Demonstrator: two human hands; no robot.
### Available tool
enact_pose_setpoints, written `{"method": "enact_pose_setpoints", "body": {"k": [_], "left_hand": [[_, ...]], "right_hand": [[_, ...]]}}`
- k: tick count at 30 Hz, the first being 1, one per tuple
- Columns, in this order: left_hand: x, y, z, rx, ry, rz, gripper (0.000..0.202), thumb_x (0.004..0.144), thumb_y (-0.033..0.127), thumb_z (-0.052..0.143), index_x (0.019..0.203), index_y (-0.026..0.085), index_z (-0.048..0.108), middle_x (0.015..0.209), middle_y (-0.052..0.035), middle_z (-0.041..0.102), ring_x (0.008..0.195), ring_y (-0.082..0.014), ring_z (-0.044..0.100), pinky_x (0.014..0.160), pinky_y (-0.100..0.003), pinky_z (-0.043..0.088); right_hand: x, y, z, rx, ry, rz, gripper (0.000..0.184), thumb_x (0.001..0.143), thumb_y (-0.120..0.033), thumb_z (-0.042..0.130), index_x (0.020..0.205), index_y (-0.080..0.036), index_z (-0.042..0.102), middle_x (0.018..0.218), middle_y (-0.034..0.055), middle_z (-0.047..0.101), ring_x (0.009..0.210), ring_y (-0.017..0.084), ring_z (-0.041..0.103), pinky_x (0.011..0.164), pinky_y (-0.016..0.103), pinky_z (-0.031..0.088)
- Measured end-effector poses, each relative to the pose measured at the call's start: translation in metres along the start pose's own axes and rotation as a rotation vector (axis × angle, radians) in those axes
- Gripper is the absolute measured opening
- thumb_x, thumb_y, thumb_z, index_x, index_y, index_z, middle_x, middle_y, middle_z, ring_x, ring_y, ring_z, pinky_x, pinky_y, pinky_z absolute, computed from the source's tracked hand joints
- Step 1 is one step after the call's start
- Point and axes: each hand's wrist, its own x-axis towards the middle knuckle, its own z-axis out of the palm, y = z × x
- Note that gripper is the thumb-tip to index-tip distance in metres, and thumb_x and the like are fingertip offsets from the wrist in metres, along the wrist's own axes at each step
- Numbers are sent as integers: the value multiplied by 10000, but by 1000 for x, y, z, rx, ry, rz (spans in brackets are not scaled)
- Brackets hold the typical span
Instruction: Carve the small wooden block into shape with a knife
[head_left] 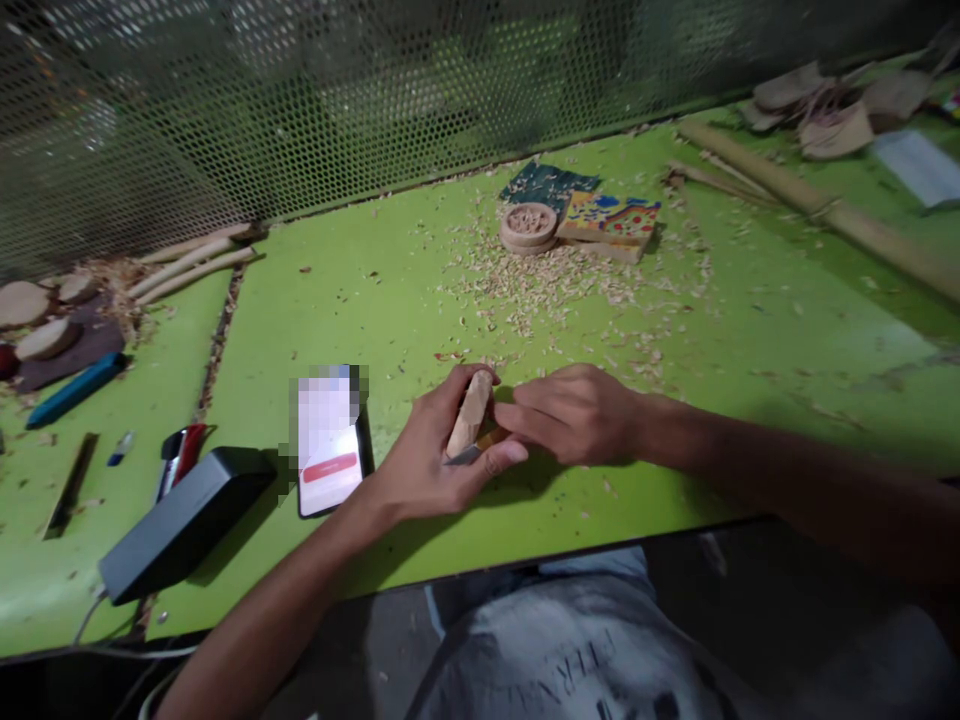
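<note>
A small pale piece of wood (pixel 471 412) with carved facets rests in my left hand (pixel 431 455), whose fingers are wrapped round it. My right hand (pixel 574 412) is closed on a carving knife (pixel 466 455); part of its blade shows low beside the wood, and most of the handle is hidden by my fingers. My left thumb lies close to the knife. Both hands are together over the front of the green table (pixel 352 270).
Left of my hands lie a phone (pixel 328 440), a dark grey box (pixel 187 525) with a cable and a teal tool (pixel 75 390). Behind are wood shavings (pixel 525 300), a round wooden dish (pixel 529 228) and a painted block (pixel 611 218). A bamboo pole (pixel 817 205) crosses the right side.
</note>
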Motion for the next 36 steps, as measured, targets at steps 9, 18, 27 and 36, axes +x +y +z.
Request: {"method": "enact_pose_setpoints", "body": {"k": [9, 18, 27, 36], "left_hand": [[1, -4, -3, 16, -28, 39, 643, 845, 457, 793, 1353, 203, 493, 1088, -77, 648, 953, -241, 615, 855, -396, 486], [1, -4, -4, 41, -51, 75, 653, 864, 432, 774, 1389, 201, 462, 1103, -81, 649, 983, -247, 622, 880, -406, 489], [-2, -1, 0, 4, -31, 36, 489, 885, 450, 739, 1256, 206, 536, 1055, -55, 635, 902, -217, 593, 798, -368, 466], [-2, 5, -1, -48, -15, -5, 392, 952, 546, 644, 1140, 208, 582, 1003, -44, 637, 859, -201, 585, 750, -343, 442]], "right_hand": [[1, 0, 1, -4, 25, -5, 253, 1090, -256, 463, 1002, -168, 684, 697, -32, 571, 603, 116, 476, 580, 300, 307], [0, -1, 0, -73, 38, -23, 213, 1079, -271, 485, 1025, -189, 674, 689, -45, 553, 617, 112, 480, 588, 294, 325], [2, -1, -5, -120, 74, -42, 183, 1058, -228, 518, 1077, -150, 683, 720, -29, 602, 618, 114, 506, 569, 299, 349], [-1, 2, -3, -133, 95, 29, 249, 1093, -326, 500, 1075, -160, 685, 757, -20, 641, 640, 107, 560, 600, 280, 380]]}}
